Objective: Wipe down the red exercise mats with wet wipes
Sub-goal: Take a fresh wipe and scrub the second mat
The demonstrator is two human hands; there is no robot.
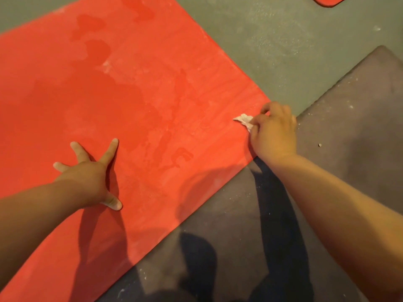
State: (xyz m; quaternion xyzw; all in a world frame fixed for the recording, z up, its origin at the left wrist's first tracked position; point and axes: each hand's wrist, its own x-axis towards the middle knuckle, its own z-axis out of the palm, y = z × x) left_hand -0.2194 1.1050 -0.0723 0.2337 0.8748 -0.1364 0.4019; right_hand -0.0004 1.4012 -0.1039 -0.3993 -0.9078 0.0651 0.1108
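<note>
Red exercise mat (130, 94) is laid diagonally on the grey floor (283, 40), with damp patches and streaks seen across it. Left hand (87, 177) is pressed flat on the mat, fingers (110, 149) spread straight. Crumpled wet wipe (244, 119) is gripped in the curled fingers of the right hand (274, 134) at the mat's right edge, touching its surface, just beside a dark mat (349, 149). A second red mat (327, 0) is partly seen at the far right of the floor.

A red mat (122, 101) blotched with darker wet patches, a whitish wipe (244, 120), a dusty grey-green floor (272, 40).
</note>
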